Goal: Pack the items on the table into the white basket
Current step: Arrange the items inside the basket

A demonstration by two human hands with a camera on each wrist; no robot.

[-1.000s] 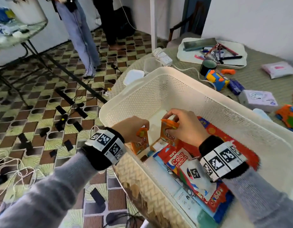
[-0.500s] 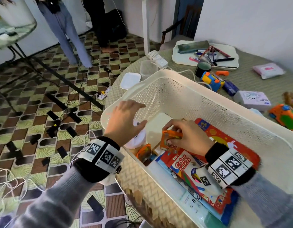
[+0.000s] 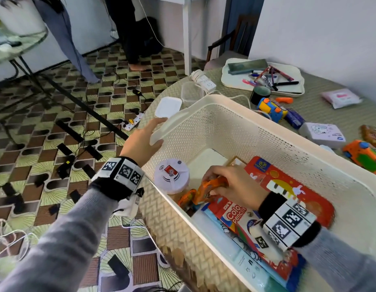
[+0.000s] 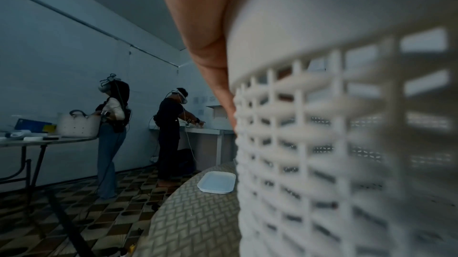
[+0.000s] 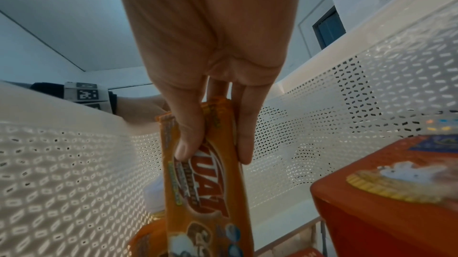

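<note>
The white basket point(image 3: 225, 131) stands on the woven table. My left hand point(image 3: 156, 132) grips its near-left corner rim; the left wrist view shows my left hand point(image 4: 210, 55) against the basket wall point(image 4: 334, 143). My right hand point(image 3: 216, 184) is down inside the basket, pinching an orange snack packet point(image 3: 210, 186) between thumb and fingers. The right wrist view shows my right hand point(image 5: 213, 153) holding that packet point(image 5: 210, 192) upright. A second orange packet point(image 3: 188, 197), a white round device point(image 3: 171, 175), a colour pencils box point(image 3: 235, 216) and a red box point(image 3: 288, 186) lie in the basket.
Beyond the basket lie toy cars point(image 3: 271, 108) point(image 3: 362, 157), tissue packs point(image 3: 322, 133) point(image 3: 341, 98), a tray of pens point(image 3: 263, 79), a power strip point(image 3: 204, 81), a clear container point(image 3: 191, 93) and a white lid point(image 3: 168, 106). Two people point(image 4: 171, 128) stand at other tables left.
My left hand let go of the second orange packet and rose out of the basket to grip its corner rim. My right hand lowered its packet deeper into the basket.
</note>
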